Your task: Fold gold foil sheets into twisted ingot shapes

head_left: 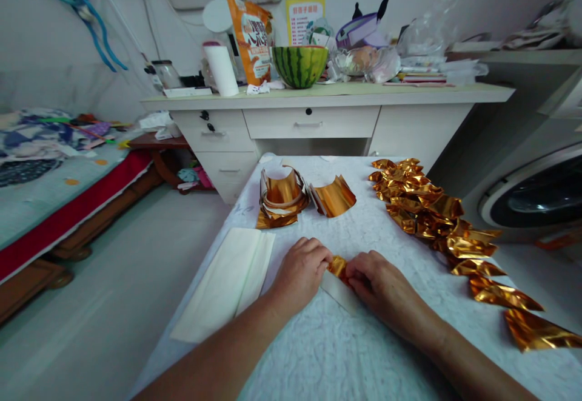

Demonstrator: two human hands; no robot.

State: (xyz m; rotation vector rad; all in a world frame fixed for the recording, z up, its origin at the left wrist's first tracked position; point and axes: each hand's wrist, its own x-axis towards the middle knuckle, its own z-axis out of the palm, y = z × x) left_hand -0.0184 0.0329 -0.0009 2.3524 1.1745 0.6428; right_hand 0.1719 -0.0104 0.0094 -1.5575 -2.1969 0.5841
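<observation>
Between my two hands is a small piece of gold foil (337,266), pinched at its left end by my left hand (305,267) and at its right end by my right hand (375,279). A pale strip (339,292) lies under and in front of the foil, close to both hands. Behind them, curved gold sheets (335,197) rest beside a ring-shaped bundle of gold sheets (280,193). Left of my left hand lies a stack of whitish paper (227,283). A long row of twisted gold foil pieces (427,207) runs down the right side.
The cloth-covered table (300,352) fills the front. Beyond it stands a white desk (313,123) bearing a watermelon half (300,66), an orange pouch (253,40) and plastic bags. A bed (68,188) is at the left and a washing machine (541,188) at the right.
</observation>
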